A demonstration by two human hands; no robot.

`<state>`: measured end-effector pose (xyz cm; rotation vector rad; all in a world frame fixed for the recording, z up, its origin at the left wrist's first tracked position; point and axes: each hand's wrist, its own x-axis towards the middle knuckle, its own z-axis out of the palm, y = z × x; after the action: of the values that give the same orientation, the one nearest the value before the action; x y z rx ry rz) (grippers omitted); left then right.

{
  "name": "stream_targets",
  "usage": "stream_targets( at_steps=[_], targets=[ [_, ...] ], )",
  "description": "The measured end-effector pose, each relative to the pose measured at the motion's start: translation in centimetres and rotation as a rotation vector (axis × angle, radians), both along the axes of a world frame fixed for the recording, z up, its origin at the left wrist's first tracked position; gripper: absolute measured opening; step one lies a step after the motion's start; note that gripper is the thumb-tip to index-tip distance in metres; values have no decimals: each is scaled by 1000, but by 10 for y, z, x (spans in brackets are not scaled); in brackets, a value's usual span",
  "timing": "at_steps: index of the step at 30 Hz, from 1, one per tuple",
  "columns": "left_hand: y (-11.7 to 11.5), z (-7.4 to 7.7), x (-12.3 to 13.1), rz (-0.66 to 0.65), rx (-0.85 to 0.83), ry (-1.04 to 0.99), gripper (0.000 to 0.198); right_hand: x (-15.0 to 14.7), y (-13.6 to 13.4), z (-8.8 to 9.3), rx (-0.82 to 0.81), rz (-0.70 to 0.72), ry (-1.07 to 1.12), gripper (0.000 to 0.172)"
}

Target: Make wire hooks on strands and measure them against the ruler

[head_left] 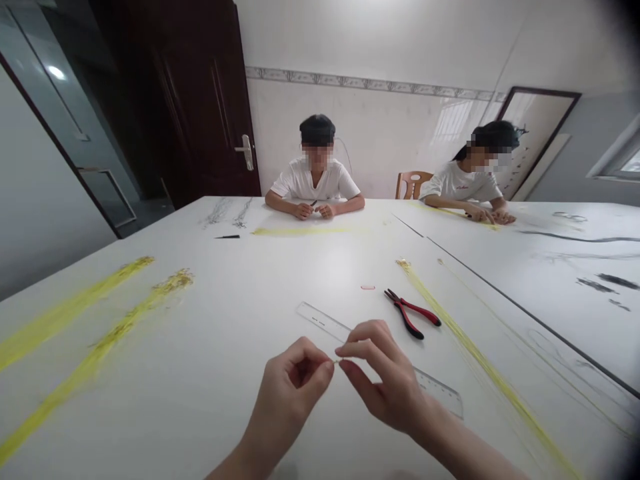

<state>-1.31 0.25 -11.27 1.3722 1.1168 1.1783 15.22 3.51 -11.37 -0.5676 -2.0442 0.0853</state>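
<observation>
My left hand (295, 380) is closed in a pinch, thumb against forefinger, on a tiny piece of thin yellow thread (337, 362). From the right, my right hand (385, 373) meets it with thumb and fingertips drawn close around the thread's other end; its remaining fingers are bent above. Most of the thread is hidden by the fingers or too fine to see. Beneath my right hand lies a clear plastic ruler (320, 319), partly covered by it. Pliers with red and black handles (413, 313) rest just beyond, beside a small red-edged piece (368, 287).
A long bundle of yellow threads (470, 347) runs down the right side. Two more yellow bundles (65, 393) lie at left. Across the white table (240, 300) sit two people in white shirts (313, 180). Black tweezers-like tool (229, 237) and dark strands (595, 285) lie farther off.
</observation>
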Motion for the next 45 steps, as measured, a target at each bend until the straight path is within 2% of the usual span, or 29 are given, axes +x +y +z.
stream_targets(
  at_steps=[6,11,14,18,24,27,35,40,45],
  targets=[
    [-1,9,1,-30,-41,-24,20,2,-4,3,-307,46,61,7],
    [-5,11,1,-52,29,-64,13,4,-10,10,-670,87,74,12],
    [-6,13,2,-48,56,-59,13,5,-13,14,-777,101,90,15],
    [-6,14,3,-43,86,-54,16,6,-16,14,-796,131,110,15],
    [-8,15,3,39,132,-14,17,5,-18,16,-705,203,129,4],
    [-9,14,3,48,148,1,18,4,-19,16,-700,199,144,7],
    [-11,11,4,35,183,-54,22,2,-26,18,-862,199,215,13],
    [-12,12,4,38,181,-48,22,2,-27,19,-980,251,249,17],
    [-12,13,5,52,207,-47,21,3,-27,18,-976,278,272,16]
  ],
)
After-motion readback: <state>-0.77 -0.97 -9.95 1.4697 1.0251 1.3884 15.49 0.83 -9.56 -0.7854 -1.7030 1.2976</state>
